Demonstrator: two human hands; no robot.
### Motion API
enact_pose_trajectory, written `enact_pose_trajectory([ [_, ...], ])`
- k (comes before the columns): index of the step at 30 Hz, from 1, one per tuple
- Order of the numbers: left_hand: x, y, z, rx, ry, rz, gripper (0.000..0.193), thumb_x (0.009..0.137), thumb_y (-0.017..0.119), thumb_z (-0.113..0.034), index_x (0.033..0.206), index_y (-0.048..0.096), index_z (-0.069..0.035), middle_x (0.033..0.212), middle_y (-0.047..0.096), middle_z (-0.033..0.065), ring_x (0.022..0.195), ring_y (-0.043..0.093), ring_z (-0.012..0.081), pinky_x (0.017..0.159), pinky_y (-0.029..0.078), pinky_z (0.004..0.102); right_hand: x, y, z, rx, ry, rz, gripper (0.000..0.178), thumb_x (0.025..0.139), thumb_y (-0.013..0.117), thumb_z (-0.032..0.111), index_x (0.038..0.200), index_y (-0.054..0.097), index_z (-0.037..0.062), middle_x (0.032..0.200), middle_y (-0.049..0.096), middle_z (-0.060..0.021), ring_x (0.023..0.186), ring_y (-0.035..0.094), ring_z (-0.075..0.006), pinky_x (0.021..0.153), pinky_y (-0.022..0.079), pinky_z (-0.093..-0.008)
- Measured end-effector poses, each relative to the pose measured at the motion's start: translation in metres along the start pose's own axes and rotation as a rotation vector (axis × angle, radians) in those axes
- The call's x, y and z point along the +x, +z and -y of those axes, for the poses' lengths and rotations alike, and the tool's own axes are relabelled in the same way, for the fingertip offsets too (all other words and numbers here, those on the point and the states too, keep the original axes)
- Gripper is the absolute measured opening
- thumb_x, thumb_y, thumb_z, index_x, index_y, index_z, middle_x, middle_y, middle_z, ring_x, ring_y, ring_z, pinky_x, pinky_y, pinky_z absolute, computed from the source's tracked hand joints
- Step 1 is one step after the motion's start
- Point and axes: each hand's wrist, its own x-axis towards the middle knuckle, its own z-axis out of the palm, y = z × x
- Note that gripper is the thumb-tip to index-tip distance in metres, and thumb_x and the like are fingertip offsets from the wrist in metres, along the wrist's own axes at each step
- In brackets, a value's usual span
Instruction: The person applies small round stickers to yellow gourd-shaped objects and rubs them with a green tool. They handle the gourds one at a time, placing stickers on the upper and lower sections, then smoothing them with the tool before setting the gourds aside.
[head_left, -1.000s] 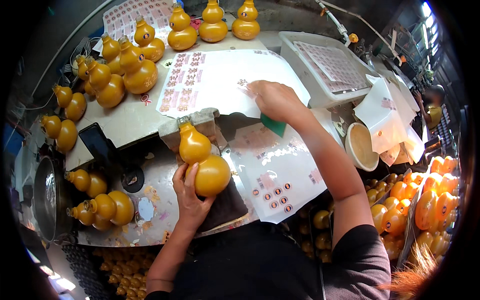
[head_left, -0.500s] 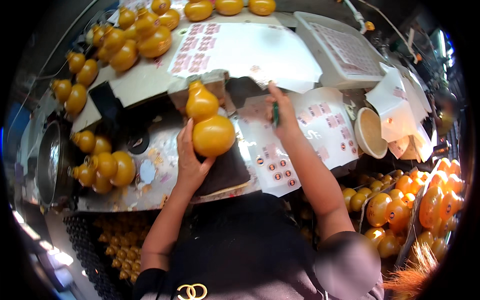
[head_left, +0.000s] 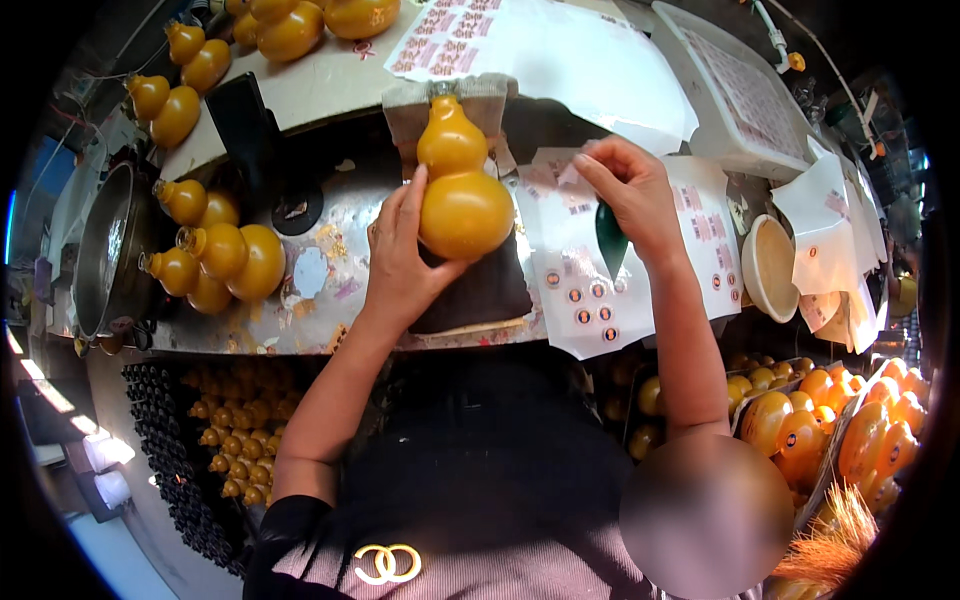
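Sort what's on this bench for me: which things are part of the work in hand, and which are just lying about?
In hand:
- left hand gripping the yellow gourd
- right hand at the sticker sheet, with a green tool in it
- dark pad under the gourd

Lying about:
- gourd cluster at left
- metal pot
- beige bowl
- gourds in bins at lower right

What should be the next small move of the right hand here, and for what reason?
Probably the right hand should carry the small sticker pinched at its fingertips left to the yellow gourd. The left hand holds the gourd upright on the dark pad, with its round belly bare. The right hand, which also holds a green tool, sits just above the sticker sheet.
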Motion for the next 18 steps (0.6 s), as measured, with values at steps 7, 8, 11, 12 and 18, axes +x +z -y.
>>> enact_pose_trajectory([
  [7,-0.001,-0.001,-0.003,-0.188,-0.121,0.049,0.099,0.066,0.082,-0.016,0.145,0.024,-0.005,0.139,0.041,0.0189,0.127,0.043,0.0336,0.106,0.036,0.0386,-0.017,0.046,0.050,0.380,0.073,0.498,0.013,0.088,0.067,0.015,0.090,0.064,0.0031,0.076,0.061,0.0030,0.066,0.051,-0.0013,0.059,0.041,-0.0178],
  [8,0.000,-0.002,-0.003,-0.195,-0.105,0.064,0.100,0.067,0.082,-0.017,0.146,0.023,-0.006,0.138,0.041,0.0196,0.127,0.042,0.0346,0.106,0.036,0.0393,-0.014,0.050,0.037,0.310,0.091,0.460,0.014,0.088,0.068,0.016,0.090,0.064,0.0030,0.076,0.061,0.0033,0.067,0.051,-0.0012,0.059,0.041,-0.0178],
  [11,0.002,-0.012,-0.004,-0.379,-0.133,0.161,0.102,0.068,0.082,-0.019,0.148,0.019,-0.006,0.140,0.040,0.0192,0.130,0.041,0.0320,0.107,0.034,0.0379,-0.011,0.054,0.004,0.216,0.121,0.439,0.015,0.087,0.069,0.017,0.087,0.063,0.0027,0.073,0.060,0.0044,0.066,0.050,-0.0001,0.058,0.040,-0.0177],
  [12,0.002,-0.015,-0.002,-0.467,-0.156,0.202,0.103,0.068,0.082,-0.020,0.148,0.018,-0.006,0.141,0.039,0.0186,0.131,0.040,0.0302,0.108,0.033,0.0370,-0.012,0.054,-0.003,0.192,0.123,0.438,0.016,0.086,0.069,0.017,0.087,0.063,0.0026,0.072,0.060,0.0047,0.066,0.050,0.0000,0.057,0.039,-0.0178],
  [18,0.012,-0.021,-0.003,-0.910,-0.489,0.206,0.073,0.090,0.065,-0.030,0.144,0.029,0.001,0.138,0.044,0.0144,0.128,0.043,0.0203,0.106,0.034,0.0313,-0.012,0.054,-0.006,0.043,0.114,0.327,0.017,0.085,0.071,0.018,0.087,0.061,0.0040,0.063,0.053,0.0060,0.059,0.045,-0.0003,0.055,0.036,-0.0175],
])
